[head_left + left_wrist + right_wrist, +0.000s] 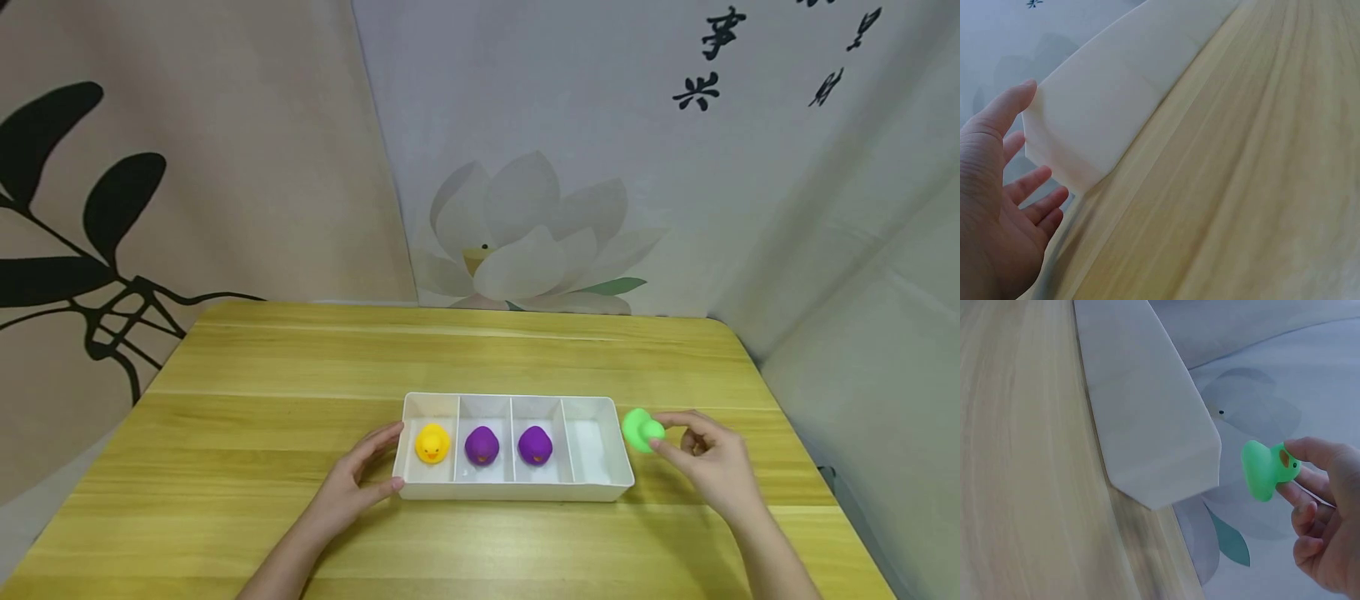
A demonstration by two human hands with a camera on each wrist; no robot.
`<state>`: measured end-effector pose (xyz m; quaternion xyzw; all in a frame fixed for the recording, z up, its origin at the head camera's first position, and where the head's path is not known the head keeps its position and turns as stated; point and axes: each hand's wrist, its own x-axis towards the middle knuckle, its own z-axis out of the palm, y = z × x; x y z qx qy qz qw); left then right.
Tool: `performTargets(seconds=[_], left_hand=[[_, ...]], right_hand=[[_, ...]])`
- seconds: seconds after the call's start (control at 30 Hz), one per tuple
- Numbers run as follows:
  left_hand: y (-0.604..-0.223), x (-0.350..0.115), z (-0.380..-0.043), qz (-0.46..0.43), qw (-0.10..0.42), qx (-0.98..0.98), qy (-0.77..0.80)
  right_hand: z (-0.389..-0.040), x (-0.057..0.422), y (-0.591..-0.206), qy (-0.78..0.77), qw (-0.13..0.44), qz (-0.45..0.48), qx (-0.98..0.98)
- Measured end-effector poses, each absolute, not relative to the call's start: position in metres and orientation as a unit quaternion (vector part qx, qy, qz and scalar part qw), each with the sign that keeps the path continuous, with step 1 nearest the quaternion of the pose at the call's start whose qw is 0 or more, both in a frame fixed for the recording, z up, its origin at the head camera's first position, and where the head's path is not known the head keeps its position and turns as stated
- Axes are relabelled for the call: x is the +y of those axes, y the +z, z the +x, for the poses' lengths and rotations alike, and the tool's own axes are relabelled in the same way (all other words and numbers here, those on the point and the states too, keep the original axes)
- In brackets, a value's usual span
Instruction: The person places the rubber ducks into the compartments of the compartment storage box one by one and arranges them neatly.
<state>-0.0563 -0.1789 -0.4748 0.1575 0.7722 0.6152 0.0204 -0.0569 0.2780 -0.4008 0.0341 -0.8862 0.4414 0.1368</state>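
Note:
A white box with a row of compartments lies on the table. Its leftmost compartment holds a yellow toy duck; the two middle ones each hold a purple toy duck. In the rightmost compartment nothing lies. At the box's left end, my left hand touches the wall with thumb and fingertips, fingers spread and relaxed. Just off the right end, my right hand pinches a green toy duck between thumb and fingers, apart from the box. In the right wrist view the duck's orange beak and eye face the fingers.
The wooden table extends around the box on all sides. Behind it hangs a pale curtain printed with a lotus flower, dark leaves and black characters. More pale cloth hangs along the right side.

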Motion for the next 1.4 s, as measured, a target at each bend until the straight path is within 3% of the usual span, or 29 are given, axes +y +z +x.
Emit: performTargets(seconds=[0.67, 1.13, 1.4], left_hand=[[-0.476, -0.18, -0.056, 0.156, 0.023, 0.768, 0.621], [-0.472, -0.179, -0.054, 0.153, 0.022, 0.774, 0.615], [-0.474, -0.179, -0.055, 0.143, 0.026, 0.777, 0.612]], right_hand=[[-0.062, 0.25, -0.399, 0.452, 0.107, 0.075, -0.883], [-0.076, 0.24, -0.407, 0.416, 0.042, 0.082, -0.905], [-0.087, 0.244, -0.417, 0.382, 0.033, 0.116, -0.916]])
